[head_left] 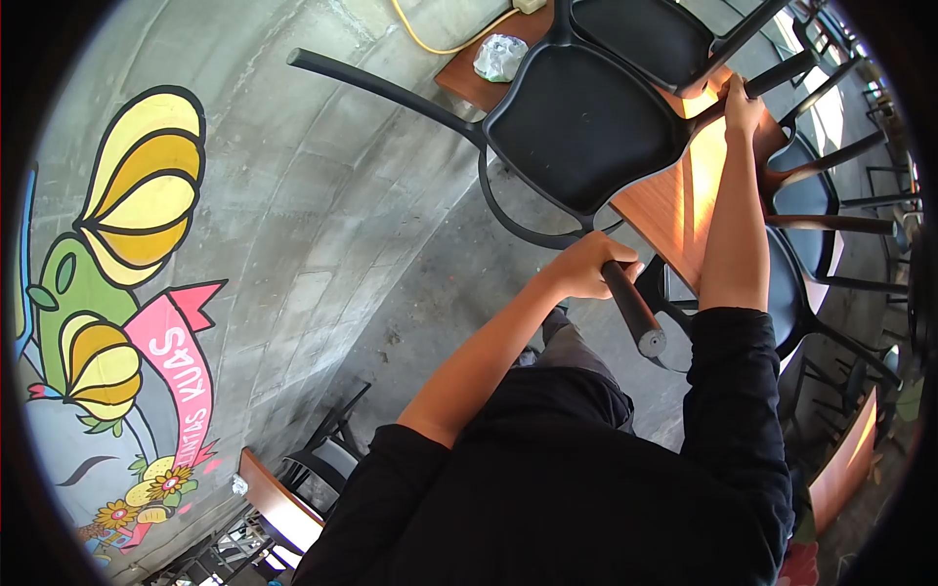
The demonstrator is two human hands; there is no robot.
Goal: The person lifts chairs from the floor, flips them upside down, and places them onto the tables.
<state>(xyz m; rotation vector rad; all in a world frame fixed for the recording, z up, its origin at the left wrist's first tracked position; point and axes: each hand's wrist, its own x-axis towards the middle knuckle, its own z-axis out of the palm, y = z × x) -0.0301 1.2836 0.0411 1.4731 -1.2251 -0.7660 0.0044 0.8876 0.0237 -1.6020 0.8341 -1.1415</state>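
Note:
A black chair (pixel 586 127) is tipped over at the edge of a brown wooden table (pixel 674 220), its seat and several legs showing. My left hand (pixel 591 266) is closed around one of its legs near the blunt end, below the seat. Farther up and to the right, my right hand (pixel 743 103) grips another dark leg of the chair, above the tabletop. A second black chair (pixel 645 39) lies just behind the first. Crumpled clear plastic (pixel 499 58) rests on the table's far part, beside the seat.
A grey block wall (pixel 293 195) with a painted mural (pixel 147 195) runs along the left. More black chairs (pixel 806 186) crowd the right side. Another wooden table (pixel 278 498) and a chair (pixel 327 469) stand at the lower left. A yellow cable (pixel 430 44) hangs by the wall.

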